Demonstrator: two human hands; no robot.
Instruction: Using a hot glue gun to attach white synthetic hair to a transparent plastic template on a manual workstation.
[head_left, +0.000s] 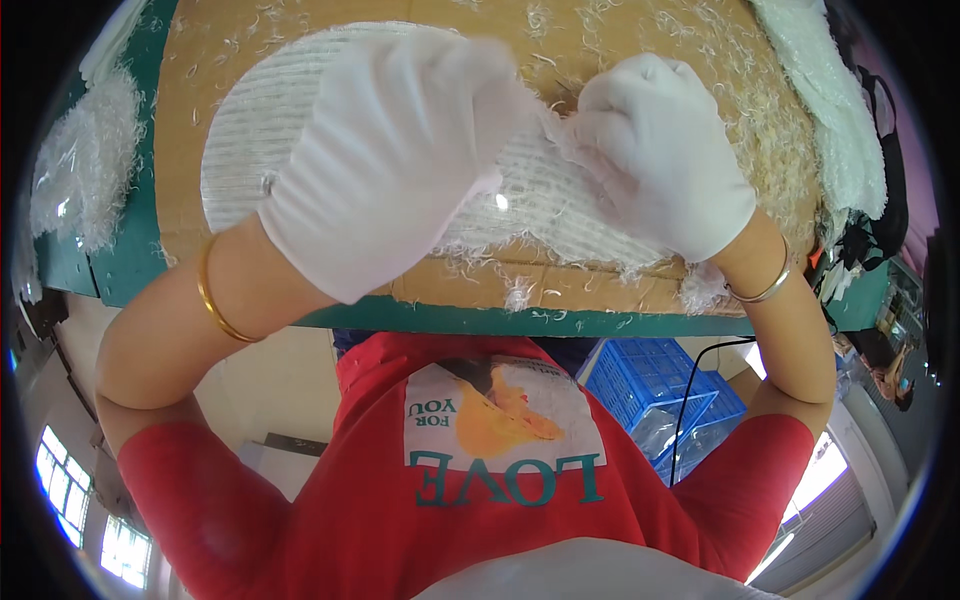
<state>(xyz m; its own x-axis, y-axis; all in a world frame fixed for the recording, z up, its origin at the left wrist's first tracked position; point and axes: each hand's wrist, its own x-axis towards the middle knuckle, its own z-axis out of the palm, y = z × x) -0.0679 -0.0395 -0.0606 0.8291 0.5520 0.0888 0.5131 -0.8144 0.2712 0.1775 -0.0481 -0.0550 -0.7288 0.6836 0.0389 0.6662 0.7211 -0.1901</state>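
A white ribbed fabric piece (262,128) with a shaggy fringe lies flat on a sheet of brown cardboard, its back side up. Over its middle, my left hand (385,150), in a white glove, is closed with its fingers bent together, slightly blurred. My right hand (650,145), gloved likewise, is curled into a closed grip above the fabric's right part. Between the two hands shows a wisp of white material; what each hand pinches is hidden by the gloves. Much of the fabric's middle lies under my hands.
Loose white fibres litter the cardboard (720,60) on the green table (440,318). Shaggy white fabric is heaped at left (95,160) and along the right (835,120). Blue plastic crates (645,385) and a black cable (690,400) are below the table edge.
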